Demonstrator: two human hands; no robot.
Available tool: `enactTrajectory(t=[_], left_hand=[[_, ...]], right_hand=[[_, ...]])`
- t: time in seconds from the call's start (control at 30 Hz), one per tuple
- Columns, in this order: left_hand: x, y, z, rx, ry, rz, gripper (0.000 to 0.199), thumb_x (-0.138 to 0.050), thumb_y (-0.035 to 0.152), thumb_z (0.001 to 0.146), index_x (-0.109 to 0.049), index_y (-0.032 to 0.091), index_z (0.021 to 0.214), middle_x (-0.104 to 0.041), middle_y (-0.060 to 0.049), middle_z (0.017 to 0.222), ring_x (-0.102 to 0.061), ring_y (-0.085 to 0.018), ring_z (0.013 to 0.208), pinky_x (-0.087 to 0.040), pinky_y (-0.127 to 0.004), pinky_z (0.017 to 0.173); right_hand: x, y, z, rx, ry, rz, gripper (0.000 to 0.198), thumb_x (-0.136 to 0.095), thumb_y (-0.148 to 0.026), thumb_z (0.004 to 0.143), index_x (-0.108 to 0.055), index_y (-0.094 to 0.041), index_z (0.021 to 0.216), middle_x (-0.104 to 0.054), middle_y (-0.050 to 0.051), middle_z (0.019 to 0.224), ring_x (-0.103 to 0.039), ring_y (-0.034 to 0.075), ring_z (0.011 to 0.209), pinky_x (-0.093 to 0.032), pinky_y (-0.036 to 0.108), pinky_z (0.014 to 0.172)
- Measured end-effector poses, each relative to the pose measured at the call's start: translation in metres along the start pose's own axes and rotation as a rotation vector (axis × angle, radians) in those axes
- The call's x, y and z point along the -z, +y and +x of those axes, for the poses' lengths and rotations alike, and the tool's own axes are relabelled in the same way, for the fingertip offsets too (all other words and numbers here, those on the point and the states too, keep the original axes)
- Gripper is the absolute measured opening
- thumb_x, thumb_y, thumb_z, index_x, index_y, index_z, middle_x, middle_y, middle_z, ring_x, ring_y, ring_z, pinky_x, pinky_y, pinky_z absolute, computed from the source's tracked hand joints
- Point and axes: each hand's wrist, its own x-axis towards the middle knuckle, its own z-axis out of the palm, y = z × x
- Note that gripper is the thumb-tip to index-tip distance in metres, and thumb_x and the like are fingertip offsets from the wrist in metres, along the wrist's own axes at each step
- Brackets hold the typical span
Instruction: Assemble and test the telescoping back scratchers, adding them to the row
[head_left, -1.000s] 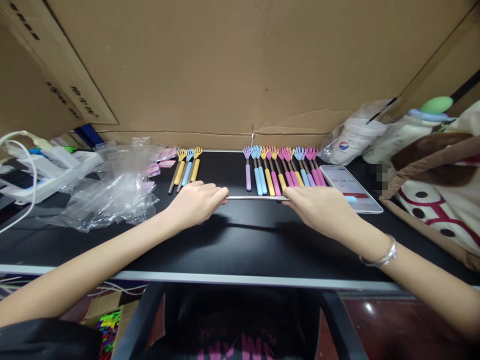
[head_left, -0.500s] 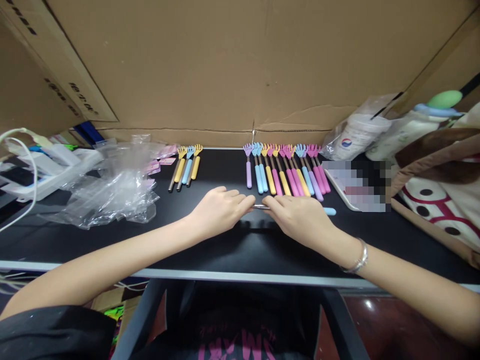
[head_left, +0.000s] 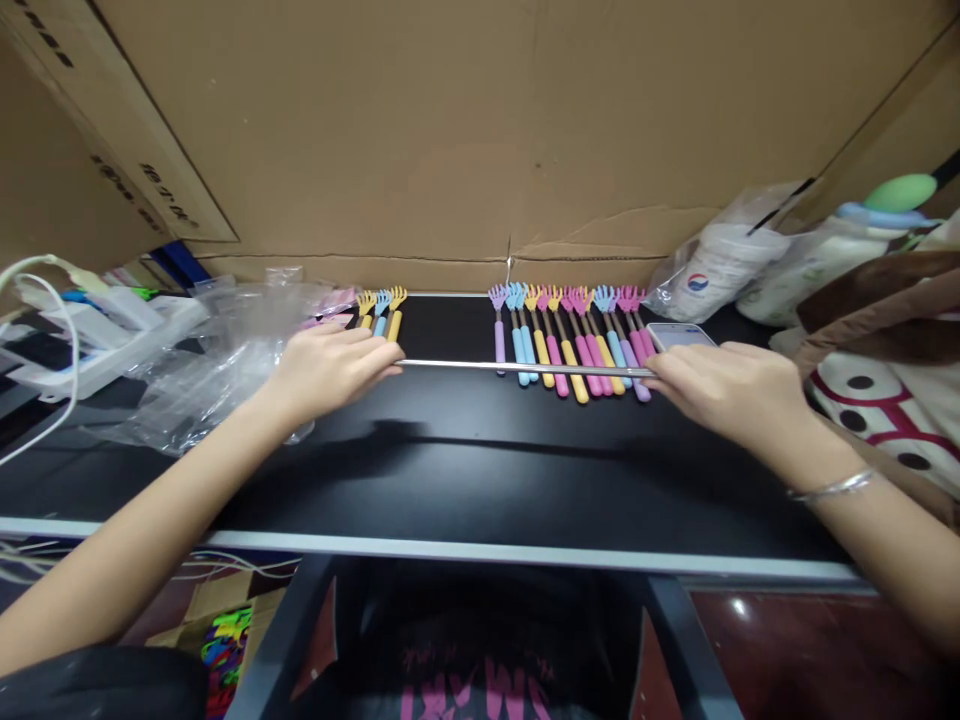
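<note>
Metal rod (head_left: 525,368) stretched between the left fingers (head_left: 384,354) and right fingers (head_left: 667,368), both clamped on it above the tabletop (head_left: 480,500); a straight, even grip seemed best against bending it. Beyond the fingers lay colourful backscratchers (head_left: 553,348).

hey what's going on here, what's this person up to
The person's left hand and right hand grip a thin metal rod stretched level between them, above a black desk. Beyond it lies a row of colorful claw-headed sticks, with three more sticks by the left hand. Clear plastic bags are heaped at the left; a phone lies partly hidden behind the right hand.
</note>
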Motion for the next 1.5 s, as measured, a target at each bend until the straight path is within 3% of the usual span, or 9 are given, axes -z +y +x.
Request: enactTrajectory(t=[0.17, 0.33, 0.53, 0.67, 0.77, 0.9, 1.03, 1.23, 1.5], left_hand=[[-0.007, -0.027, -0.025, 0.034, -0.069, 0.036, 0.034, -0.036, 0.036, 0.096, -0.056, 0.02, 0.074, -0.063, 0.002, 0.067, -0.055, -0.013, 0.061, -0.033, -0.025, 0.055], [-0.018, -0.043, -0.04, -0.004, -0.085, 0.037, 0.036, -0.034, 0.036, 0.097, -0.052, 0.019, 0.071, -0.062, 0.002, 0.067, -0.052, -0.011, 0.06, -0.03, -0.025, 0.054], [-0.019, -0.055, -0.053, 0.033, -0.064, 0.067, 0.03, -0.038, 0.033, 0.096, -0.052, 0.019, 0.073, -0.057, 0.002, 0.064, -0.046, -0.013, 0.059, -0.028, -0.026, 0.056], [-0.018, -0.056, -0.056, 0.167, -0.136, -0.113, 0.033, -0.035, 0.034, 0.097, -0.049, 0.019, 0.07, -0.051, 0.003, 0.061, -0.04, -0.013, 0.06, -0.025, -0.026, 0.057], [-0.019, -0.054, -0.054, 0.257, -0.172, -0.223, 0.033, -0.033, 0.036, 0.097, -0.048, 0.021, 0.071, -0.05, 0.002, 0.062, -0.038, -0.014, 0.063, -0.024, -0.029, 0.057], [-0.017, -0.05, -0.046, 0.308, -0.205, -0.258, 0.032, -0.031, 0.035, 0.097, -0.051, 0.022, 0.075, -0.051, 0.001, 0.065, -0.039, -0.016, 0.067, -0.026, -0.03, 0.06], [-0.012, -0.047, -0.039, 0.321, -0.211, -0.338, 0.029, -0.03, 0.031, 0.097, -0.054, 0.022, 0.082, -0.054, 0.0, 0.068, -0.04, -0.018, 0.073, -0.032, -0.032, 0.067], [-0.018, -0.039, -0.033, 0.127, -0.21, -0.122, 0.03, -0.029, 0.025, 0.096, -0.054, 0.021, 0.081, -0.059, -0.002, 0.071, -0.048, -0.017, 0.073, -0.035, -0.03, 0.064], [-0.013, 0.019, 0.017, -0.019, 0.005, -0.067, 0.026, -0.042, 0.026, 0.093, -0.055, 0.019, 0.071, -0.054, -0.002, 0.06, -0.05, -0.015, 0.056, -0.03, -0.026, 0.051]], right_hand=[[-0.017, 0.037, -0.029, -0.084, -0.091, -0.059, 0.041, -0.037, -0.046, 0.092, -0.06, -0.02, 0.072, -0.06, 0.002, 0.062, -0.045, 0.011, 0.059, -0.023, 0.025, 0.055], [-0.036, 0.055, -0.049, -0.113, -0.186, -0.089, 0.035, -0.036, -0.034, 0.092, -0.061, -0.02, 0.072, -0.06, 0.003, 0.064, -0.048, 0.012, 0.061, -0.024, 0.024, 0.053], [-0.042, 0.072, -0.065, -0.173, -0.12, -0.078, 0.031, -0.037, -0.034, 0.09, -0.062, -0.018, 0.079, -0.063, 0.005, 0.072, -0.053, 0.014, 0.066, -0.027, 0.024, 0.054], [-0.051, 0.091, -0.074, -0.332, -0.322, -0.011, 0.03, -0.049, -0.041, 0.084, -0.065, -0.016, 0.08, -0.065, 0.009, 0.074, -0.052, 0.015, 0.065, -0.028, 0.025, 0.054], [-0.055, 0.095, -0.075, -0.378, -0.426, 0.073, 0.031, -0.057, -0.046, 0.08, -0.067, -0.017, 0.087, -0.067, 0.011, 0.083, -0.052, 0.015, 0.067, -0.028, 0.026, 0.055], [-0.051, 0.085, -0.068, -0.393, -0.44, 0.082, 0.031, -0.056, -0.046, 0.081, -0.065, -0.018, 0.09, -0.066, 0.011, 0.081, -0.049, 0.014, 0.064, -0.025, 0.029, 0.056], [-0.043, 0.075, -0.062, -0.312, -0.428, 0.05, 0.027, -0.052, -0.041, 0.085, -0.062, -0.017, 0.082, -0.065, 0.011, 0.079, -0.044, 0.013, 0.061, -0.025, 0.029, 0.058], [-0.039, 0.068, -0.056, -0.19, -0.343, -0.033, 0.01, -0.051, -0.019, 0.082, -0.058, -0.016, 0.076, -0.062, 0.008, 0.072, -0.045, 0.013, 0.062, -0.027, 0.027, 0.06], [-0.013, -0.007, 0.008, 0.053, -0.129, 0.07, 0.017, -0.045, -0.016, 0.084, -0.054, -0.017, 0.07, -0.059, 0.003, 0.063, -0.047, 0.012, 0.056, -0.026, 0.025, 0.058]])
